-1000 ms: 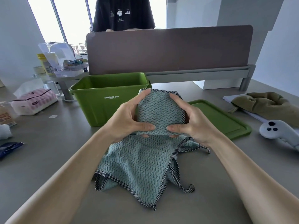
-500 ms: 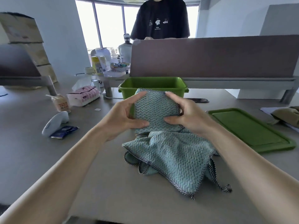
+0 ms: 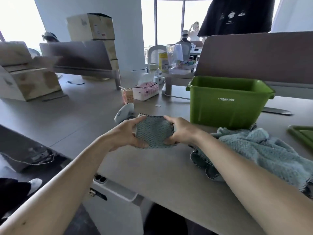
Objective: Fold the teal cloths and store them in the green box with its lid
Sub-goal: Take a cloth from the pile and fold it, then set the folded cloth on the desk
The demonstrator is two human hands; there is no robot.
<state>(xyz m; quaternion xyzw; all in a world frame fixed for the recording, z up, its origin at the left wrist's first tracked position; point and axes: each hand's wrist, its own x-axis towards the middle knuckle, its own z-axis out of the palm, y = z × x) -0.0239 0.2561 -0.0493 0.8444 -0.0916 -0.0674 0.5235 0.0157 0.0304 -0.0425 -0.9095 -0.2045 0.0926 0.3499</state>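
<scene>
Textiles: folded teal cloth (image 3: 154,133) knobbly weave w/ checkered trim, loose teal cloth (image 3: 264,150) fluffy, terry-like. Smooth plastic w/ slight sheen: green box (image 3: 225,111) & lid (image 3: 302,135). Matt, smooth grey surface (image 3: 152,170); cardboard boxes (image 3: 91,26) dull, papery.

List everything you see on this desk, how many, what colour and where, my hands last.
folded teal cloth: one, teal with checked edging, held over the table
loose teal cloths: one crumpled heap, number unclear, teal, on the table at right
green box: one, green, open, behind the heap
lid: one, green, flat at the right edge
controller: one, white, on the table left of the green box
tissue pack: one, pink and white, further back
carton: one, orange, beside the tissue pack
cardboard boxes: several, brown, back left
divider: one, brown, behind the green box
table: one, grey, under it all
left hand: one, grips the folded teal cloth's left side
right hand: one, grips its right side
</scene>
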